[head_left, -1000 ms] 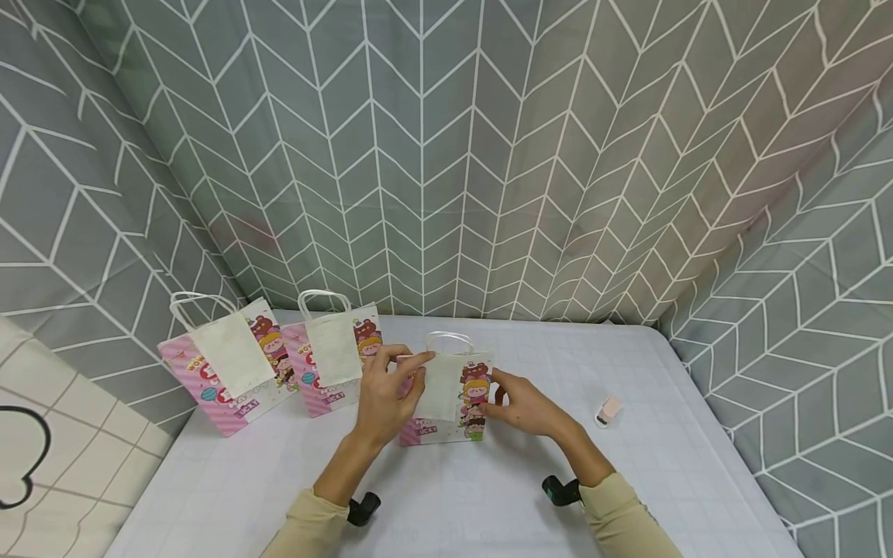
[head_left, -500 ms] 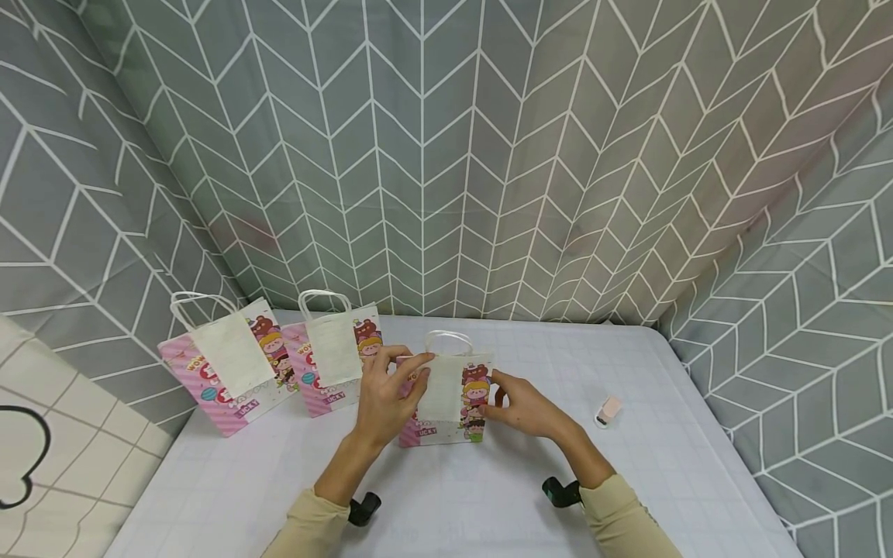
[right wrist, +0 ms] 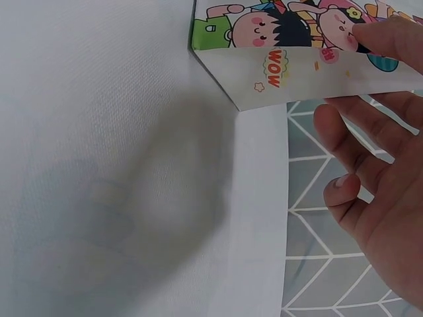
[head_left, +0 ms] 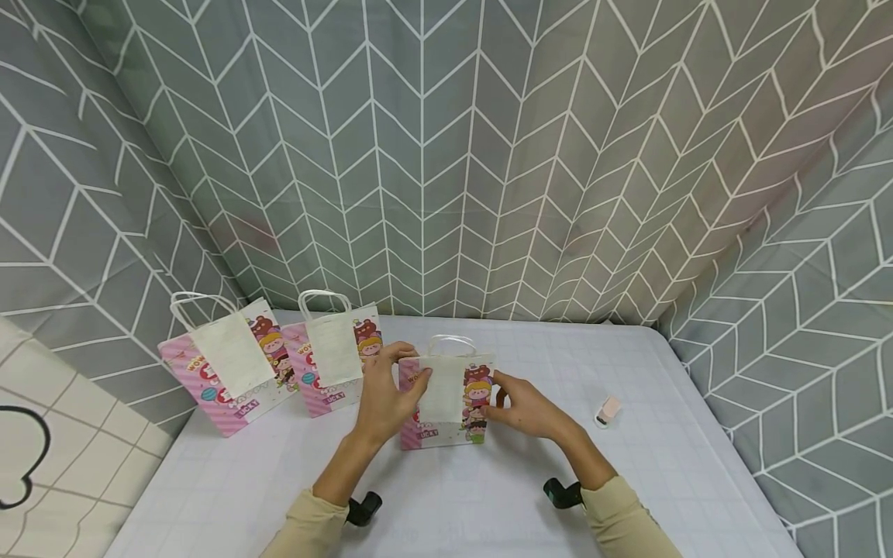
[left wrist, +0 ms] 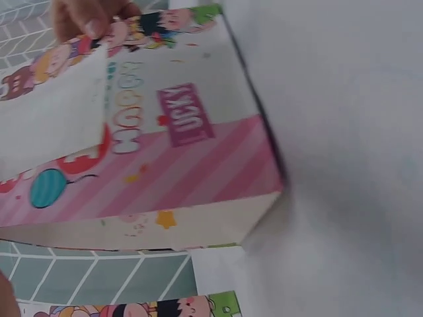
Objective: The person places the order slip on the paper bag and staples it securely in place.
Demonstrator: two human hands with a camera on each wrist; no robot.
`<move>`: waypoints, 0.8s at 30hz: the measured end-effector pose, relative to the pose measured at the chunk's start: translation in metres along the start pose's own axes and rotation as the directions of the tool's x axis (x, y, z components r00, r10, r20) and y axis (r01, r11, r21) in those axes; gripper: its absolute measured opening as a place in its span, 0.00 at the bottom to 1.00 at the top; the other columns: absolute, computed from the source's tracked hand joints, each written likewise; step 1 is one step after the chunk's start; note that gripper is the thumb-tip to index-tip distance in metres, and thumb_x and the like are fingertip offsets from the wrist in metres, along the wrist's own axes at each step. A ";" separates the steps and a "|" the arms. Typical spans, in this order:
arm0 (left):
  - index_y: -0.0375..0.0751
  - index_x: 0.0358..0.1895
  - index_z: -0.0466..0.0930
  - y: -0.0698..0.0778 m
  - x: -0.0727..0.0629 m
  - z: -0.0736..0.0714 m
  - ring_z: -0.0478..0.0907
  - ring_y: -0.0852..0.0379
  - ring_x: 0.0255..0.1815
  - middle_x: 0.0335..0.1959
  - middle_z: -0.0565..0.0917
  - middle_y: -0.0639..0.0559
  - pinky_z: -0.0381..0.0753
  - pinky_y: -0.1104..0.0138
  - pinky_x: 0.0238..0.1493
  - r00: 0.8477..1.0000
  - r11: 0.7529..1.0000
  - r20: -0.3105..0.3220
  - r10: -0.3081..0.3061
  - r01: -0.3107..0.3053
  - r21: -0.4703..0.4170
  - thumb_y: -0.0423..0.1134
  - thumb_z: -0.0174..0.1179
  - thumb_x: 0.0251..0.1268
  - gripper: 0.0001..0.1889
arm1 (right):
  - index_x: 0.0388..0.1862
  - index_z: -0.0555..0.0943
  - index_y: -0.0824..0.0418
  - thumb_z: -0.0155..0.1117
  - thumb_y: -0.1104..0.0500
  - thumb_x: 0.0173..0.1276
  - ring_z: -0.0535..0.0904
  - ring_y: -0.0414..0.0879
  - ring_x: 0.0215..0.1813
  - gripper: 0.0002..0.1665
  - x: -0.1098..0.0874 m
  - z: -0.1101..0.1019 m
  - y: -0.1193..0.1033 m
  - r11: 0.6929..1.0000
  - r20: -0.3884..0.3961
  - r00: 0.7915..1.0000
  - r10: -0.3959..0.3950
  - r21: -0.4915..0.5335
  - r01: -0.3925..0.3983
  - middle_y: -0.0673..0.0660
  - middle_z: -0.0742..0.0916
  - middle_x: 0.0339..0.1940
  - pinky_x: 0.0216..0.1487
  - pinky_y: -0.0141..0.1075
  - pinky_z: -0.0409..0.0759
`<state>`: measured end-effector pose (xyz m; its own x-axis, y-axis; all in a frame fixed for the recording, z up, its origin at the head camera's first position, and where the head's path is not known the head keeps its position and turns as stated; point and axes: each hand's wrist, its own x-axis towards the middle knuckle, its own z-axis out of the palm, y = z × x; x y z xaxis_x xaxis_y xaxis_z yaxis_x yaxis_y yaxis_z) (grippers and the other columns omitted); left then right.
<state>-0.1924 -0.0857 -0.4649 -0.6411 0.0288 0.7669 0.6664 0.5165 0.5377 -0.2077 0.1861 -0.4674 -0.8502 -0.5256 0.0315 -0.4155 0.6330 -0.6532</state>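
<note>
A small pink-and-white paper gift bag (head_left: 443, 434) with cartoon figures and a white rectangular panel stands at the middle of the table, its white handle (head_left: 452, 339) upright. My left hand (head_left: 384, 399) holds its left side, thumb on the front near the panel's edge. My right hand (head_left: 526, 403) pinches the right side; in the right wrist view the thumb (right wrist: 390, 39) lies on the printed front and the fingers reach the back edge. In the left wrist view the bag (left wrist: 231, 165) shows its pink striped front and a pale side face.
Two similar gift bags, one at the far left (head_left: 233, 411) and another (head_left: 328, 399) beside it, stand on the white table (head_left: 488, 504). A small pink-and-white object (head_left: 608, 411) lies to the right. Patterned grey curtains (head_left: 446, 155) enclose the back and sides.
My left index finger has drawn back from the bag's top edge toward its left side. The bag has shifted very slightly; my right hand stays at its right side.
</note>
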 end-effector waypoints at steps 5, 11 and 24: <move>0.46 0.58 0.73 0.003 0.003 -0.003 0.82 0.40 0.53 0.46 0.87 0.49 0.60 0.48 0.58 0.981 0.976 0.076 -0.179 0.187 -0.113 0.34 0.75 0.55 0.28 | 0.56 0.75 0.53 0.68 0.50 0.67 0.77 0.47 0.38 0.21 -0.002 0.000 0.000 1.000 0.004 1.000 0.008 0.010 -0.008 0.52 0.83 0.36 0.37 0.39 0.74; 0.49 0.56 0.76 0.004 0.005 -0.006 0.84 0.42 0.52 0.45 0.88 0.50 0.63 0.43 0.61 0.964 0.953 0.143 -0.226 0.249 -0.174 0.34 0.75 0.56 0.25 | 0.59 0.75 0.51 0.68 0.52 0.67 0.77 0.44 0.38 0.23 -0.005 0.000 0.001 1.000 -0.005 1.000 -0.015 0.007 0.015 0.51 0.83 0.37 0.37 0.37 0.74; 0.53 0.53 0.80 0.005 0.007 -0.009 0.80 0.46 0.53 0.51 0.87 0.52 0.62 0.49 0.55 0.942 0.946 0.230 -0.244 0.284 -0.157 0.36 0.73 0.58 0.20 | 0.65 0.75 0.50 0.67 0.47 0.70 0.77 0.45 0.45 0.27 -0.025 -0.020 0.010 1.000 -0.047 0.999 -0.005 0.016 0.006 0.53 0.83 0.58 0.42 0.39 0.73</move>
<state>-0.1900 -0.0904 -0.4538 -0.8544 0.0983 0.5103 0.5083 0.3627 0.7811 -0.1974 0.2170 -0.4599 -0.8625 -0.5011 0.0705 -0.4151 0.6210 -0.6649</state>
